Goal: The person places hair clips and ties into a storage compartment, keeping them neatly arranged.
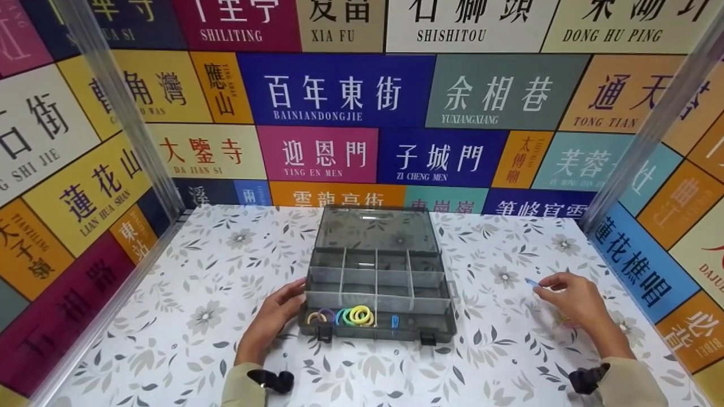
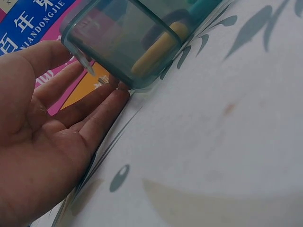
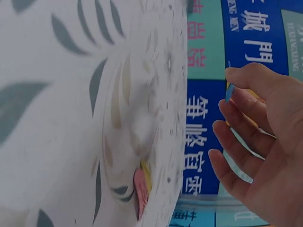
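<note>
A smoky see-through organizer box (image 1: 416, 333) with its lid (image 1: 376, 229) raised stands on the table. Coloured hair ties (image 1: 359, 315) lie in its front left compartment, and a small blue hair clip (image 1: 395, 321) in the front right one. My left hand (image 1: 277, 314) touches the box's left side with relaxed fingers; in the left wrist view that hand (image 2: 57, 118) has its fingertips at the box's lower corner. Off to the right of the box, my right hand (image 1: 574, 297) pinches another small blue hair clip (image 3: 229, 92) between thumb and index finger, raised over the table.
Under my right hand, a pink clip (image 3: 140, 191) and a yellow one (image 3: 147, 172) lie on the leaf-patterned tabletop (image 1: 198, 362). Clear dividers (image 1: 376, 277) split the box into several compartments. Colourful sign-covered walls (image 1: 339, 90) enclose the back and sides.
</note>
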`<state>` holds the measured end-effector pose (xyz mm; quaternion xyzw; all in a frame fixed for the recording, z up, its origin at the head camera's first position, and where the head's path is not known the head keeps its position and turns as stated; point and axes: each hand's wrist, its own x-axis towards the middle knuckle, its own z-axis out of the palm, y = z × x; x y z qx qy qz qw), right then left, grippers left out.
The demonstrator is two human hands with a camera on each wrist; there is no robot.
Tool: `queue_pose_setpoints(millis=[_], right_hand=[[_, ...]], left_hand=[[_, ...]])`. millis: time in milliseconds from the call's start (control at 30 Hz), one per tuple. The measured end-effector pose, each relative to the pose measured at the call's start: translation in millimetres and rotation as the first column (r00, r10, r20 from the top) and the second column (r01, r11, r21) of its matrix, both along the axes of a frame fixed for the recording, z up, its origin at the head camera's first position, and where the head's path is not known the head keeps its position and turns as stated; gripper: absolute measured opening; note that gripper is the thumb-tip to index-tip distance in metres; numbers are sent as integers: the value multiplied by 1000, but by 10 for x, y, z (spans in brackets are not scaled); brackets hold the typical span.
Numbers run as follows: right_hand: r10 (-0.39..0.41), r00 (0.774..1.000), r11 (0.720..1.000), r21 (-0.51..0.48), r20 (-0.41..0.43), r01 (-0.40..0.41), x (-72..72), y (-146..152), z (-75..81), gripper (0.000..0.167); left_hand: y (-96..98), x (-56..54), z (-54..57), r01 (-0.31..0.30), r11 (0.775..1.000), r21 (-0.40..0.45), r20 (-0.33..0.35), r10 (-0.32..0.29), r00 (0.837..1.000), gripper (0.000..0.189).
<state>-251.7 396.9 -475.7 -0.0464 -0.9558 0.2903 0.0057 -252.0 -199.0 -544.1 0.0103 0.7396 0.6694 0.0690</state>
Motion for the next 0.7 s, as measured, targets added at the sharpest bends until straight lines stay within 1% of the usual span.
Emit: queue_pose_setpoints(millis=[167, 267, 533, 700], right_hand=[[-5, 998, 1000, -21, -68, 4, 40, -160, 1, 47], [-1, 995, 1000, -11, -105, -1, 50, -259, -11, 43], [-14, 988, 1000, -29, -157, 10, 82, -549, -36, 37], [-23, 986, 999, -48, -165, 15, 107, -712, -44, 35]], left_hand=[[4, -4, 1, 8, 1000, -8, -3, -8, 1000, 50], [5, -2, 2, 6, 1000, -7, -5, -6, 1000, 50], [5, 9, 10, 11, 1000, -13, -7, -11, 1000, 50], [7, 8, 18, 6, 1000, -9, -4, -6, 1000, 48]])
